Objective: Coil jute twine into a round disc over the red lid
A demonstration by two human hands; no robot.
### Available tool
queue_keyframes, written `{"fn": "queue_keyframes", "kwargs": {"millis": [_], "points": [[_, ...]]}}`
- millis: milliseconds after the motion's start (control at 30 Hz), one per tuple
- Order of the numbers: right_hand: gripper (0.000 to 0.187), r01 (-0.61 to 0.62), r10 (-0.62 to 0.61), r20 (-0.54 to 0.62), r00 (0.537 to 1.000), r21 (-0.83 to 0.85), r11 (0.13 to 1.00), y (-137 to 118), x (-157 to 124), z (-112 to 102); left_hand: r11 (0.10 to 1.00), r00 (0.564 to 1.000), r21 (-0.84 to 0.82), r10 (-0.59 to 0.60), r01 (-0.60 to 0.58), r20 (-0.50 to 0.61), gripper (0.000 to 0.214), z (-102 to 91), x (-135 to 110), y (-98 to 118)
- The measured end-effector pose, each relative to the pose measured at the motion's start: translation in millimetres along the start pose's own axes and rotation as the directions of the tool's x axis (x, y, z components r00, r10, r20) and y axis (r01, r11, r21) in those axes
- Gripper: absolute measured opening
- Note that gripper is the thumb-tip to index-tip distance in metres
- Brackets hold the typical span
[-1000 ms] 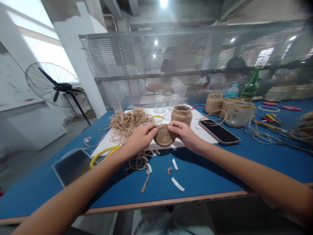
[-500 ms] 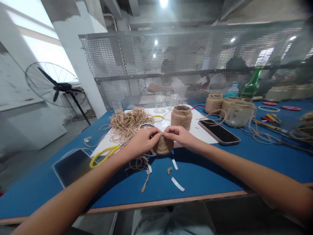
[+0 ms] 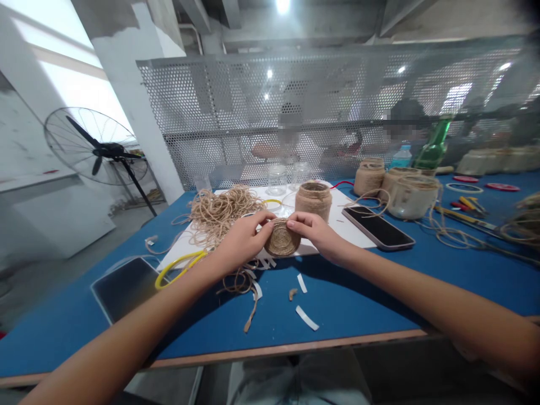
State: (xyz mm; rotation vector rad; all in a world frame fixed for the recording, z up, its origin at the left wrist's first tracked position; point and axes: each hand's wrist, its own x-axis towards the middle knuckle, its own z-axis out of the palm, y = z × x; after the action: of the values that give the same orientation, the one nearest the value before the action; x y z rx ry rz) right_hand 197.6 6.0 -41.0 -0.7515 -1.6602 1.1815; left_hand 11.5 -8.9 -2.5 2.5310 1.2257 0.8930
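Note:
Both my hands hold a small jar wrapped in jute twine point(image 3: 282, 238) over the blue table point(image 3: 363, 292). Its coiled round bottom faces me. My left hand point(image 3: 242, 239) grips its left side, fingers curled over the top edge. My right hand point(image 3: 314, 230) pinches its right upper rim. Loose twine point(image 3: 238, 279) trails down from the jar under my left wrist. A tangled heap of twine point(image 3: 221, 211) lies just behind my left hand on a white board point(image 3: 337, 216). A second twine-wrapped jar point(image 3: 313, 198) stands upright behind my hands.
A phone point(image 3: 378, 226) lies right of my hands, a dark tablet point(image 3: 124, 284) and a yellow hoop point(image 3: 177, 264) to the left. White strips point(image 3: 306, 318) litter the near table. Wrapped jars point(image 3: 405, 188), a green bottle point(image 3: 434, 146) and tools point(image 3: 468, 203) stand at right. People sit behind a perforated screen point(image 3: 337, 101). A fan point(image 3: 95, 149) stands left.
The jar was tipped away with both hands pinching at its top half a second ago; now it is turned back so its coiled bottom faces me again.

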Motion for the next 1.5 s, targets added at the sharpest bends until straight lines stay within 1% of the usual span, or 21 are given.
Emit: {"fn": "queue_keyframes", "kwargs": {"millis": [233,333,433,533,600,700,800,967,1100,1200,1300,1400,1500], "points": [[0.021,-0.02,0.02,0.003,1.0,0.129,0.991,1.7,-1.6,2.9,0.991,0.998,-0.126,-0.045,0.049,0.032,0.024,-0.1,2.7,-1.3],[0.02,-0.03,0.03,0.001,1.0,0.172,0.985,-1.4,-3.3,5.1,0.991,0.997,-0.118,-0.061,0.066,0.041,0.023,0.0,3.0,-0.8],[0.019,-0.059,0.056,0.022,0.998,0.195,0.979,-3.4,-3.9,4.4,0.995,0.999,-0.09,-0.03,0.032,0.019,0.024,1.3,2.2,-1.3],[0.017,-0.109,0.102,0.058,0.993,0.146,0.983,-3.6,-2.2,1.1,0.999,1.0,-0.047,0.008,-0.006,0.028,0.025,3.2,0.8,-2.4],[0.017,-0.116,0.11,0.067,0.992,0.09,0.989,-3.8,-0.8,-0.6,1.0,0.999,-0.015,0.016,-0.016,0.043,0.026,4.4,0.1,-2.9],[0.019,-0.064,0.064,0.071,0.995,-0.002,0.998,-6.0,0.0,-0.4,0.999,0.997,0.017,0.037,-0.038,0.075,0.028,5.8,0.0,-3.4],[0.022,-0.02,0.024,0.057,0.998,-0.073,0.997,-9.7,-0.7,1.6,0.998,0.992,0.015,0.054,-0.056,0.111,0.029,5.9,0.4,-3.1],[0.022,-0.017,0.02,0.035,0.999,-0.075,0.997,-11.0,-1.9,2.5,0.998,0.99,-0.042,0.041,-0.036,0.138,0.03,1.4,0.5,0.3],[0.022,-0.006,0.009,0.041,0.999,-0.071,0.997,-10.0,-2.4,2.8,0.996,0.991,-0.09,0.034,-0.022,0.13,0.027,-1.2,0.1,3.7],[0.024,0.001,0.007,0.072,0.997,-0.107,0.994,-9.5,-1.8,1.9,0.996,0.991,-0.087,0.032,-0.021,0.129,0.026,-0.2,-0.7,4.4],[0.026,-0.013,0.028,0.094,0.995,-0.163,0.987,-8.6,-0.5,0.2,0.997,0.988,-0.076,0.024,-0.012,0.153,0.026,1.8,-1.5,3.6],[0.025,-0.003,0.019,0.079,0.997,-0.194,0.981,-8.6,-0.1,0.0,0.998,0.986,-0.069,0.019,-0.008,0.168,0.027,2.8,-1.9,2.5],[0.023,0.013,-0.004,0.053,0.999,-0.165,0.986,-9.5,-1.3,1.8,0.994,0.987,-0.105,0.01,0.007,0.159,0.028,3.0,-2.1,1.9]]}}
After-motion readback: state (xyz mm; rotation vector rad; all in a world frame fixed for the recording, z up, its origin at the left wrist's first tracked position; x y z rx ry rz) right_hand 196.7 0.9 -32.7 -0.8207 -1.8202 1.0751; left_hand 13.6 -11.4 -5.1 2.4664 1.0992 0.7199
